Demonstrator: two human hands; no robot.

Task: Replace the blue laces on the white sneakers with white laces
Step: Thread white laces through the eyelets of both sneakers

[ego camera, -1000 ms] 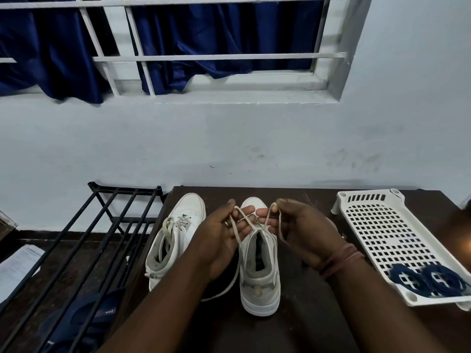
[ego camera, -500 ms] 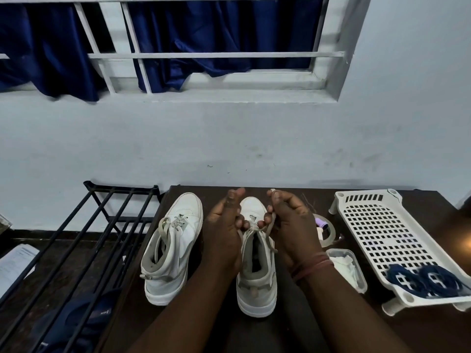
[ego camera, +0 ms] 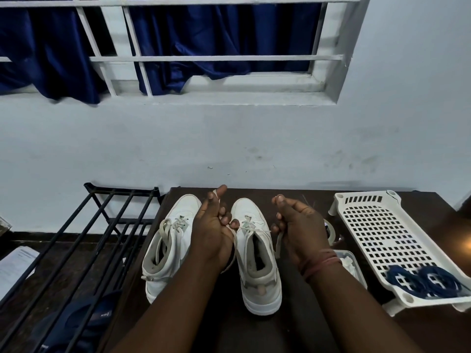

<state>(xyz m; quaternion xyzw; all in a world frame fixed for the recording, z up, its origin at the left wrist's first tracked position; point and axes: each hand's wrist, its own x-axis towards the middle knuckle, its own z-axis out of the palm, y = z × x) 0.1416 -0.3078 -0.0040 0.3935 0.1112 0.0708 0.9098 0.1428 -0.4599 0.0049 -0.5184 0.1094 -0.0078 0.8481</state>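
Step in hand: tension the white lace on the right shoe [ego camera: 257,253], w/ both ends drawn apart.

1. Left shoe [ego camera: 168,250], near the bench's left edge: white lace already in, loose ends draped over the collar.
2. Left hand [ego camera: 211,225]: fingers curled round one lace end, thumb raised. Pull up and outward, evenly w/ the other side.
3. Right shoe, bench centre: lace [ego camera: 251,225] crossed at the upper eyelets. Keep the crossings flat, no twist.
4. Right hand [ego camera: 295,225]: fingers curled, apparently pinching the other end, which hangs below the palm; grip partly hidden.
5. Blue laces [ego camera: 425,281]: coiled in the white tray [ego camera: 377,225] at the bench's right edge, i.e. already removed.

Surface: dark wood bench [ego camera: 293,335]. Black rack [ego camera: 76,238] stands left of it. Room: pale wall, barred window, blue curtain [ego camera: 204,34] above.
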